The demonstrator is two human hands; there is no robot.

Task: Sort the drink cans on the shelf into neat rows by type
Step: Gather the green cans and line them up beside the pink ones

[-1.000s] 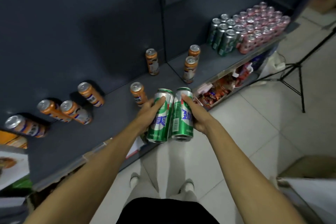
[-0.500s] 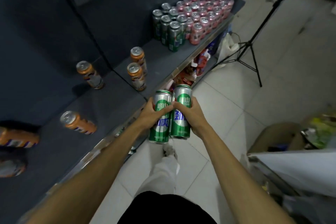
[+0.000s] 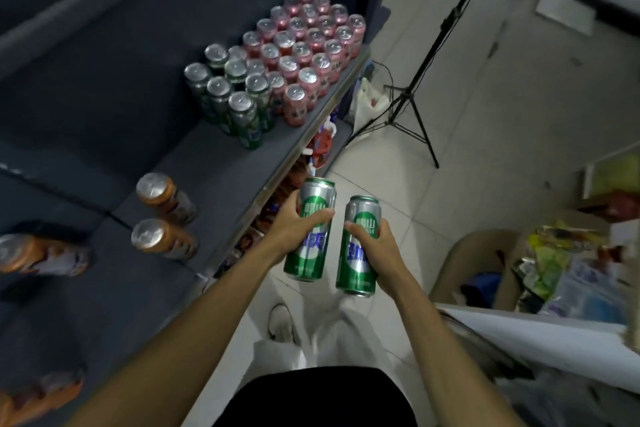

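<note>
Hands full: left hand (image 3: 294, 225) grips 1 green can (image 3: 309, 230), right hand (image 3: 375, 241) grips another (image 3: 359, 248), both off shelf (image 3: 221, 170), over floor. Carry step. Next: set them upright beside green row (image 3: 230, 94), clear of pink cans (image 3: 304, 42).

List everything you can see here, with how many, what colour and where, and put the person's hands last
green cans in hand: two, green and silver, one in each hand, off the shelf
green cans on shelf: a small block, count unclear, left of the pink ones
pink cans: many, neat rows at the shelf's far end
orange cans: at least five, scattered on the near shelf
shelf: one, dark grey
tripod: one, black, on the floor
left hand: grips one green can
right hand: grips the other
</note>
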